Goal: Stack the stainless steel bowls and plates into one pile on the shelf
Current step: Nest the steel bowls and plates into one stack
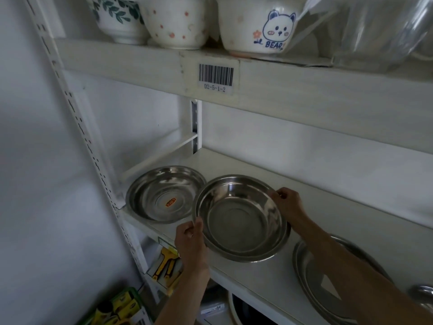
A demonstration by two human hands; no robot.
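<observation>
A stainless steel bowl (pixel 241 219) is tilted toward me above the white shelf (pixel 328 202); it looks like two nested pieces. My left hand (pixel 191 242) grips its near left rim and my right hand (pixel 289 202) grips its far right rim. To the left, another steel bowl (pixel 164 193) with an orange sticker rests flat on the shelf, its rim close beside the held one. Flat steel plates (pixel 328 285) lie at the right, partly hidden under my right forearm. A small steel piece (pixel 423 294) shows at the right edge.
The upper shelf (pixel 304 83) carries ceramic bowls, among them a bear-print bowl (pixel 257 26), and clear plastic wrapping. A slotted white upright (pixel 93 156) stands at left. Below the shelf are yellow packaged tools (pixel 167 266) and a green box (pixel 119 306).
</observation>
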